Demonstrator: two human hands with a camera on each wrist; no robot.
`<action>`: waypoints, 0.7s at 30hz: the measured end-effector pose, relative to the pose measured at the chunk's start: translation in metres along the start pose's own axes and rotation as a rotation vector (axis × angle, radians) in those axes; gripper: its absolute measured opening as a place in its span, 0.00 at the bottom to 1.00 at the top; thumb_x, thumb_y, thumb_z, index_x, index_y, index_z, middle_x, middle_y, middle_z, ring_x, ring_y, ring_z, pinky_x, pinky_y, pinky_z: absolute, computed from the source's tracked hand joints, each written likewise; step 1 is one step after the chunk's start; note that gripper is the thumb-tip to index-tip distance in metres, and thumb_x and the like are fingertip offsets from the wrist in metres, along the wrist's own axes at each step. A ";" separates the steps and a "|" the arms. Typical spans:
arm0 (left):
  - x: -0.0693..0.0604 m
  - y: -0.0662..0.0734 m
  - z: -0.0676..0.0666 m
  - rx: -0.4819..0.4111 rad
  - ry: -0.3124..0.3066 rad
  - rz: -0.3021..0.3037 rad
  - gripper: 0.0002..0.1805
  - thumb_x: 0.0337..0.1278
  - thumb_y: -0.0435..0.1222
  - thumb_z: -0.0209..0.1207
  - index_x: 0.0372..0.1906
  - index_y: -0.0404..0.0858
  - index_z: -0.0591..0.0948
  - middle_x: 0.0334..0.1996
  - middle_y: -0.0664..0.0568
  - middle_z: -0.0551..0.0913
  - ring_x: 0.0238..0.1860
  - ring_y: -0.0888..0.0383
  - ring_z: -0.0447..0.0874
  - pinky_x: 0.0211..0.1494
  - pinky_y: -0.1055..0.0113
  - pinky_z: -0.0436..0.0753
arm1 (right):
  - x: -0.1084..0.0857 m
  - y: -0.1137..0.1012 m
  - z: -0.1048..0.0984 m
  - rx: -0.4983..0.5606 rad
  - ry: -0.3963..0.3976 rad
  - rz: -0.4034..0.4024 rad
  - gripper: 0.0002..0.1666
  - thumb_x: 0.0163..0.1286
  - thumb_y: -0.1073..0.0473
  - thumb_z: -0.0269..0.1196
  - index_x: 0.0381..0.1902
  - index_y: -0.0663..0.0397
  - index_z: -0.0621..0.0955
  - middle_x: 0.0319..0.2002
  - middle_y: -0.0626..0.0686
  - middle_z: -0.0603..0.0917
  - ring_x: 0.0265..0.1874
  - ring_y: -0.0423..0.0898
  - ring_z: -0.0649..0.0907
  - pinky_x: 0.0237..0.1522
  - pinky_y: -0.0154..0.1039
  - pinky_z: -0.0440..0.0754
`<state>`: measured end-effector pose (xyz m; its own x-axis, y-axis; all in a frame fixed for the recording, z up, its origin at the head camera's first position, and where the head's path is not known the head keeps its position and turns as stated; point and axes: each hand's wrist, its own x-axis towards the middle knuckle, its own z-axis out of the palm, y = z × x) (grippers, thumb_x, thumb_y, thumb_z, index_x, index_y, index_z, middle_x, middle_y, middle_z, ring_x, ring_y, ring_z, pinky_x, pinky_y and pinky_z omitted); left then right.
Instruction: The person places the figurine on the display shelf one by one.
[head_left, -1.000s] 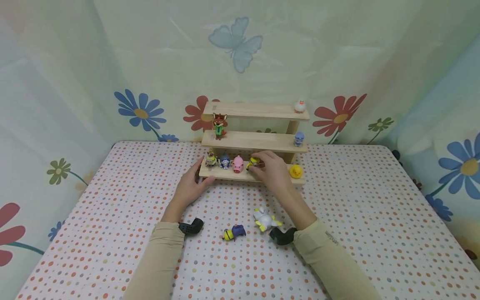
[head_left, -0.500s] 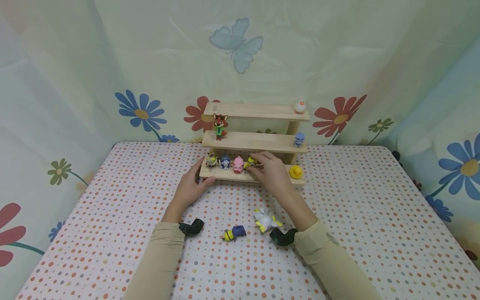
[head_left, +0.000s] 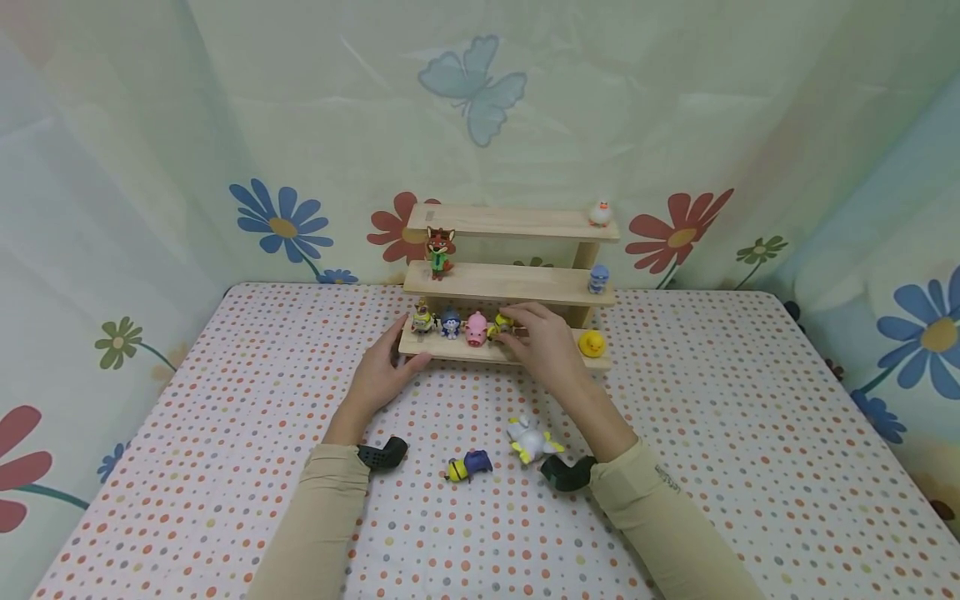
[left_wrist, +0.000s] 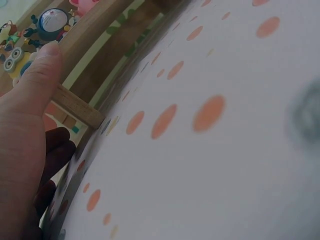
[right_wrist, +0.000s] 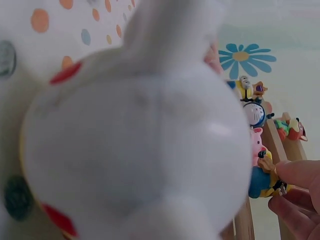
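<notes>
My left hand point(head_left: 377, 377) holds the left end of a three-tier wooden shelf point(head_left: 510, 283); in the left wrist view its thumb point(left_wrist: 42, 75) lies over the bottom board. Between thumb and fingers, my right hand point(head_left: 551, 343) pinches a yellow-and-blue minion figure point(right_wrist: 262, 181) at the bottom tier, close beside a pink pig figure point(head_left: 476, 331). Left of the pig stand a blue-and-white cat-like figure point(head_left: 450, 325) and another minion figure point(head_left: 422, 320). A yellow duck point(head_left: 592, 343) sits at that tier's right end. My right fingers partly cover the pinched minion.
A fox figure point(head_left: 439, 255) and a small blue figure point(head_left: 598, 279) occupy the middle tier; a white duck point(head_left: 600, 214) tops the shelf. On the dotted cloth lie a minion in purple-blue point(head_left: 470, 465) and a white figure point(head_left: 531, 440), which fills much of the right wrist view.
Within the first half second, my right hand slid the pinched minion slightly left, up against the pig. Since then both hands have stayed almost still.
</notes>
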<state>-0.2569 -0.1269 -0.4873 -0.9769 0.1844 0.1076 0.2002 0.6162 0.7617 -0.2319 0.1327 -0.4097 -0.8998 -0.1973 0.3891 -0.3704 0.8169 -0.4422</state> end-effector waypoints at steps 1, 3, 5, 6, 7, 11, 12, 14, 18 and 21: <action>0.000 0.000 0.000 -0.002 0.000 -0.002 0.51 0.54 0.64 0.56 0.75 0.44 0.52 0.74 0.46 0.57 0.73 0.48 0.57 0.74 0.53 0.61 | 0.000 0.000 0.000 0.003 -0.002 0.003 0.21 0.61 0.59 0.68 0.53 0.57 0.82 0.52 0.54 0.81 0.44 0.49 0.85 0.44 0.38 0.85; 0.000 0.000 0.000 -0.004 0.000 -0.002 0.51 0.54 0.64 0.56 0.75 0.44 0.51 0.74 0.46 0.57 0.73 0.48 0.57 0.74 0.54 0.61 | 0.000 0.000 0.000 0.007 -0.005 0.006 0.21 0.61 0.59 0.68 0.53 0.57 0.82 0.52 0.54 0.81 0.44 0.49 0.85 0.45 0.38 0.85; 0.000 0.000 0.000 -0.003 0.000 -0.001 0.51 0.54 0.64 0.56 0.75 0.44 0.51 0.74 0.46 0.57 0.73 0.48 0.57 0.74 0.53 0.61 | 0.000 0.000 0.000 0.009 -0.006 0.006 0.21 0.61 0.59 0.68 0.52 0.57 0.82 0.52 0.54 0.81 0.43 0.49 0.85 0.44 0.38 0.85; 0.000 0.000 0.000 -0.002 0.001 -0.002 0.51 0.53 0.64 0.56 0.75 0.44 0.51 0.73 0.46 0.57 0.73 0.48 0.57 0.74 0.53 0.61 | 0.000 0.000 0.000 0.009 -0.006 0.006 0.21 0.61 0.60 0.68 0.52 0.57 0.82 0.52 0.54 0.81 0.43 0.49 0.85 0.44 0.38 0.85; 0.000 0.000 0.000 -0.001 0.000 0.001 0.51 0.54 0.64 0.56 0.75 0.43 0.51 0.74 0.45 0.57 0.73 0.47 0.57 0.74 0.52 0.61 | 0.000 0.000 0.000 0.009 -0.007 0.008 0.21 0.61 0.60 0.68 0.52 0.57 0.82 0.52 0.54 0.81 0.43 0.49 0.85 0.44 0.38 0.85; 0.000 0.000 0.000 0.004 0.002 0.007 0.51 0.54 0.64 0.55 0.75 0.43 0.51 0.74 0.45 0.57 0.73 0.46 0.57 0.74 0.51 0.61 | 0.000 0.001 0.000 0.005 -0.011 0.017 0.20 0.61 0.59 0.67 0.52 0.56 0.82 0.52 0.54 0.81 0.43 0.49 0.85 0.44 0.38 0.85; 0.000 0.000 0.000 0.007 0.002 0.007 0.51 0.54 0.64 0.55 0.75 0.43 0.51 0.74 0.45 0.57 0.73 0.46 0.57 0.74 0.51 0.61 | 0.000 0.001 -0.001 0.003 -0.012 0.019 0.20 0.62 0.59 0.67 0.52 0.56 0.82 0.52 0.54 0.81 0.43 0.49 0.85 0.45 0.38 0.85; 0.000 0.000 0.000 0.009 0.003 0.008 0.51 0.54 0.65 0.55 0.75 0.43 0.51 0.74 0.44 0.57 0.73 0.46 0.57 0.74 0.51 0.61 | 0.000 0.001 -0.001 0.003 -0.013 0.021 0.20 0.62 0.59 0.67 0.52 0.56 0.82 0.52 0.54 0.81 0.43 0.49 0.85 0.45 0.38 0.85; 0.000 0.001 -0.001 0.009 0.004 0.003 0.51 0.53 0.65 0.55 0.75 0.43 0.52 0.74 0.45 0.57 0.73 0.47 0.57 0.74 0.52 0.61 | 0.000 0.000 -0.001 0.003 -0.012 0.018 0.19 0.61 0.59 0.67 0.51 0.56 0.82 0.52 0.54 0.81 0.43 0.49 0.85 0.45 0.38 0.85; -0.001 0.001 -0.001 0.002 0.004 0.002 0.51 0.53 0.65 0.56 0.75 0.44 0.52 0.74 0.46 0.57 0.73 0.48 0.57 0.74 0.54 0.61 | 0.000 0.001 -0.002 0.003 -0.008 0.016 0.19 0.61 0.60 0.68 0.51 0.56 0.83 0.52 0.54 0.81 0.43 0.49 0.85 0.45 0.39 0.85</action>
<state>-0.2563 -0.1271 -0.4865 -0.9768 0.1823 0.1121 0.2024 0.6177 0.7600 -0.2314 0.1341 -0.4088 -0.9073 -0.1885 0.3758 -0.3566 0.8185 -0.4505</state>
